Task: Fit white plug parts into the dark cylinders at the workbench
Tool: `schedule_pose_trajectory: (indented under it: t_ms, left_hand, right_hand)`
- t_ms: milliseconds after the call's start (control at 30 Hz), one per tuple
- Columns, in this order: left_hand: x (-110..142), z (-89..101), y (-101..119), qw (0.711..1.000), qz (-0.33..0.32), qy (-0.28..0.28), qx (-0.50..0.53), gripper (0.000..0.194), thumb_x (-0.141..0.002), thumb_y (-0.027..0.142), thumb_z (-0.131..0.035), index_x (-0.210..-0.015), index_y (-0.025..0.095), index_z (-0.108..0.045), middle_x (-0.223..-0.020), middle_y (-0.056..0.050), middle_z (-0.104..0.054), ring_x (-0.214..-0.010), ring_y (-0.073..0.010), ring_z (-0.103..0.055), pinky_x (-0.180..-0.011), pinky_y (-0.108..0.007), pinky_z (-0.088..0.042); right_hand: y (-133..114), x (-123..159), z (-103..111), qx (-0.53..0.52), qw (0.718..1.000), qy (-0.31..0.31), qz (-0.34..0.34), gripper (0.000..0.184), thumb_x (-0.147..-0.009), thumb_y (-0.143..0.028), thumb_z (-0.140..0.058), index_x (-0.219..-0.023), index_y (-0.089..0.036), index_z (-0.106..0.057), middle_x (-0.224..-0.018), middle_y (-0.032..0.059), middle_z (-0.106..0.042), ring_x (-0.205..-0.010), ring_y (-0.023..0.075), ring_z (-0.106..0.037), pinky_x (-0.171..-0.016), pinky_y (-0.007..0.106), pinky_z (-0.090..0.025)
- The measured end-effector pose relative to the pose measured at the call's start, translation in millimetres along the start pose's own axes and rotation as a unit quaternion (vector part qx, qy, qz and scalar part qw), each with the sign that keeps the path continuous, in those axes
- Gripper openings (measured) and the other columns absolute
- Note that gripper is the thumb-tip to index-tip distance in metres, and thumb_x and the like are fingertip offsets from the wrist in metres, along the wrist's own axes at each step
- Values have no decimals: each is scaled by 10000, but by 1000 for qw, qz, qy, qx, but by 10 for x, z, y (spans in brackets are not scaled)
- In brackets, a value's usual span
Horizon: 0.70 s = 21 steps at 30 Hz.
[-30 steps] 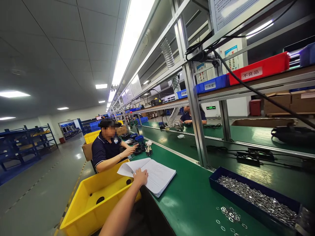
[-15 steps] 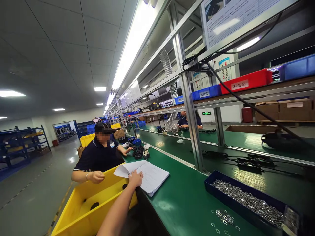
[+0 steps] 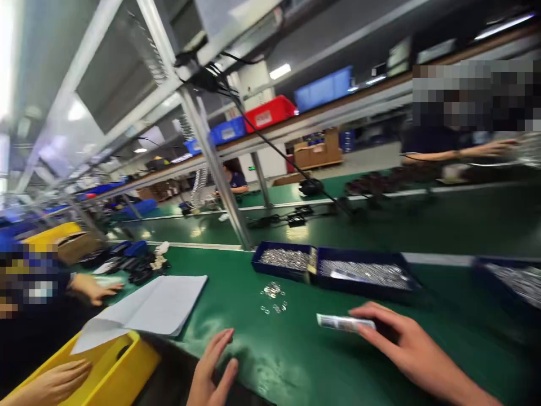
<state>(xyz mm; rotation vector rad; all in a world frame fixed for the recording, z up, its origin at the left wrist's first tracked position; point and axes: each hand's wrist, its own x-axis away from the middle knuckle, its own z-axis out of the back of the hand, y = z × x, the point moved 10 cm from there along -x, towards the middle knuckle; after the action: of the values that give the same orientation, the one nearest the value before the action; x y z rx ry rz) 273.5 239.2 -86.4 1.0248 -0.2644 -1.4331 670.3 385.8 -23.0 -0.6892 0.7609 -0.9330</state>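
Note:
My left hand (image 3: pixel 211 369) hovers open, fingers spread, over the near edge of the green bench (image 3: pixel 262 349), just right of an open paper booklet (image 3: pixel 156 307). My right hand (image 3: pixel 401 338) lies on the bench with its fingertips on a small white and silver piece (image 3: pixel 344 322); the picture is blurred, so I cannot tell whether it grips the piece. A few loose metal washers (image 3: pixel 274 298) lie between the hands and the dark blue trays (image 3: pixel 329 265) full of small silver parts.
A yellow bin (image 3: pixel 105 372) stands at the lower left, with a co-worker's hand (image 3: pixel 54 383) on it and another of their hands (image 3: pixel 91 288) near black parts (image 3: pixel 135 265). Other people sit across the far bench. A metal post (image 3: pixel 220 175) rises behind the trays.
The view has swung right and down. My left hand has left the booklet and come back to the bench edge. My right hand has come into view by the small piece.

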Motion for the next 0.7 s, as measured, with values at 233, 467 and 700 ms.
schedule_pose_trajectory:
  t_ms: [233,467,700]
  left_hand:
    - [-109,-1182,1104,960,58,-60,266,524,-919,372,-715,-1420,295,-583,-1437,-122,-613,-1085,-239,-716,-975,-371,-608]
    - [-259,-1472,1197,941,120,-78,306,416,-904,388,-746,-1278,212,-690,-1172,-109,-758,-1063,-219,-729,-971,-312,-594]
    - [-247,-1457,1156,949,113,-56,288,389,-898,415,-746,-1206,178,-723,-1100,-120,-774,-981,-231,-748,-921,-334,-617]
  right_hand:
    - [-256,112,-241,-84,993,-81,7,263,-1009,-472,-598,-1071,-252,-729,-1007,39,-672,-892,217,-608,-810,360,-461]
    - [-279,150,-200,-87,993,-75,22,223,-1008,-416,-605,-1082,-250,-735,-990,41,-673,-869,206,-604,-773,356,-453]
    - [-297,149,-188,-83,993,-78,17,240,-1015,-416,-590,-1070,-233,-736,-967,45,-674,-823,193,-599,-742,343,-459]
